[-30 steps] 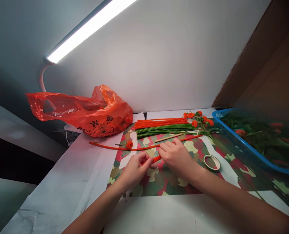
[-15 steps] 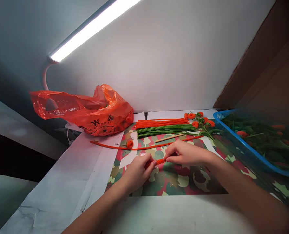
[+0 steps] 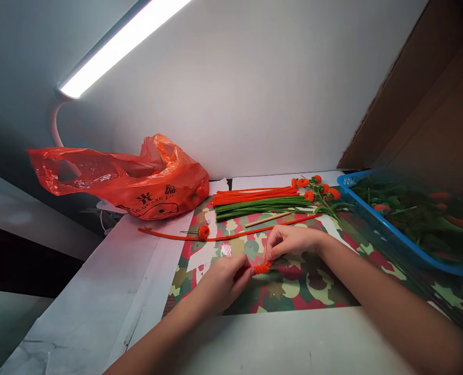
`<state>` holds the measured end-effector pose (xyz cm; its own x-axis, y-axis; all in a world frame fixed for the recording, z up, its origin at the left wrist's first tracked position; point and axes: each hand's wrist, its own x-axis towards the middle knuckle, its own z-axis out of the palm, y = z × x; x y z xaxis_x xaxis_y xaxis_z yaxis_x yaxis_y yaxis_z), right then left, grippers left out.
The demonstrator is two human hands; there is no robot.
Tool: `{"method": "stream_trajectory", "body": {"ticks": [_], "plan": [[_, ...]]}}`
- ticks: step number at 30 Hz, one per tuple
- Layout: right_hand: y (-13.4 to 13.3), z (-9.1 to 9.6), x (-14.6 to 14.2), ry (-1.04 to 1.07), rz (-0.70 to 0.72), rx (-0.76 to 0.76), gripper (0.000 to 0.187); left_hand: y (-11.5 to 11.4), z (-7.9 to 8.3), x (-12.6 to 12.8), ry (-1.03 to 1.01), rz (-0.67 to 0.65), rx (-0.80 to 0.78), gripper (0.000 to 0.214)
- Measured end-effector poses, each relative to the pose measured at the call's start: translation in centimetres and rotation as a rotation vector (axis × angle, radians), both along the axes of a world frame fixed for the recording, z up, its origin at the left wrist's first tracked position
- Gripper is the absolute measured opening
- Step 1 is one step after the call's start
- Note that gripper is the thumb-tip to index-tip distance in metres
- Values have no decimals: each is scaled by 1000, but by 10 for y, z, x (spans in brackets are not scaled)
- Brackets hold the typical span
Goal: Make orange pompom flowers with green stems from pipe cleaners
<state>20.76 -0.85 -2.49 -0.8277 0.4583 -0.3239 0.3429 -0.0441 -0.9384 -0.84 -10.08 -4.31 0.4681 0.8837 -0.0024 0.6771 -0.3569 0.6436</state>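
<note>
A short coil of orange pipe cleaner (image 3: pixel 261 269) spans the gap between my two hands. My left hand (image 3: pixel 228 276) pinches its left end between thumb and fingertips. At the right end, my right hand (image 3: pixel 291 244) has thumb and fingers closed on the same pipe cleaner. Beyond the hands, one long orange pipe cleaner (image 3: pixel 239 236) lies across the patterned mat (image 3: pixel 313 286). A small orange pompom-like flower (image 3: pixel 203 232) with thin wire rests against it. Farther back is a thin wooden stick (image 3: pixel 267 219).
Behind lie bundles of orange pipe cleaners (image 3: pixel 254 196) and green pipe cleaners (image 3: pixel 260 207), with orange flowers on green stems (image 3: pixel 325 195) beside them. A blue basket (image 3: pixel 395 229) of greenery stands right. A red plastic bag (image 3: pixel 157 182) sits left under a lit lamp (image 3: pixel 125 47).
My hands have come slightly nearer, and the coil now tilts a little, with its right end bent up at my right fingertips. The whole view has shifted slightly.
</note>
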Motion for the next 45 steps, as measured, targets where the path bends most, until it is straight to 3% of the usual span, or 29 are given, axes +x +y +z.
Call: {"method": "stream_trajectory", "body": {"ticks": [5, 14, 19, 25, 27, 30, 32, 35, 42, 45], "plan": [[1, -10, -2, 18, -55, -177, 17, -2, 1, 1, 10, -15, 25, 18], [-2, -10, -6, 0, -13, -164, 24, 0, 2, 0, 2, -22, 22, 17], [-16, 6, -11, -81, -39, 169, 15, 3, 3, -3, -41, 11, -15, 20], [-42, 25, -21, -268, 45, 831, 13, 5, 7, -7, -114, 24, -158, 26], [-48, 28, -24, -317, 92, 937, 16, 6, 9, -8, -140, 32, -202, 26], [-51, 29, -26, -315, 117, 979, 19, 6, 10, -9, -196, 39, -264, 26], [-49, 28, -25, -278, 93, 944, 18, 6, 11, -10, -252, 51, -342, 27], [-41, 24, -19, -170, 20, 735, 20, 8, 13, -13, -421, 96, -424, 26], [-18, -4, -17, 146, -229, 120, 22, 24, 19, -24, -1323, 427, -341, 36], [-18, -15, -25, 281, -313, -17, 30, 27, 16, -25, -1439, 447, -272, 30]]}}
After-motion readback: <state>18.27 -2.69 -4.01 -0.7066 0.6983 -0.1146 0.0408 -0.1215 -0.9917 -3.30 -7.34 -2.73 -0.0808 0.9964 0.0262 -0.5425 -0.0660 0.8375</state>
